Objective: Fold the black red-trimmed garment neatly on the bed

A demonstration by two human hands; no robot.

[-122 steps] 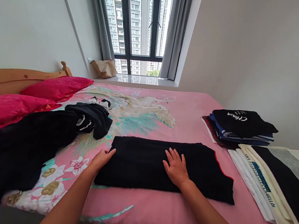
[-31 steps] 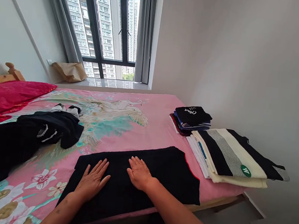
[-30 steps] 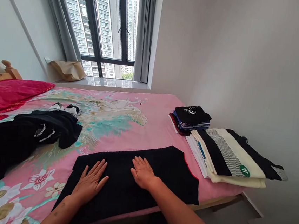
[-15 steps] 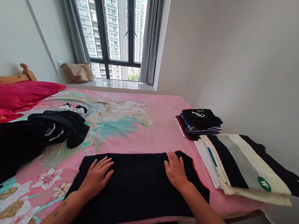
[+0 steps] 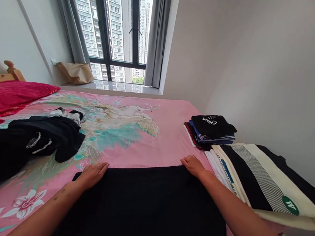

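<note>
A folded black garment (image 5: 143, 202) lies flat on the pink flowered bedspread (image 5: 133, 138) right in front of me. My left hand (image 5: 92, 173) rests palm down on its far left corner, fingers together and stretched out. At the far right corner my right hand (image 5: 193, 163) lies over the garment's edge, fingers bent down onto the cloth. Whether those fingers pinch the edge cannot be made out.
A loose heap of black clothes (image 5: 30, 139) lies at the left, by red pillows (image 5: 12, 94). At the right stand a striped cream and black folded stack (image 5: 263, 180) and a smaller dark stack (image 5: 212, 129) beyond it. A wall runs close along the right; a window is ahead.
Both hands have slid apart and away from me, from the middle of the black garment to its two far corners. The garment now lies nearer to me in the view.
</note>
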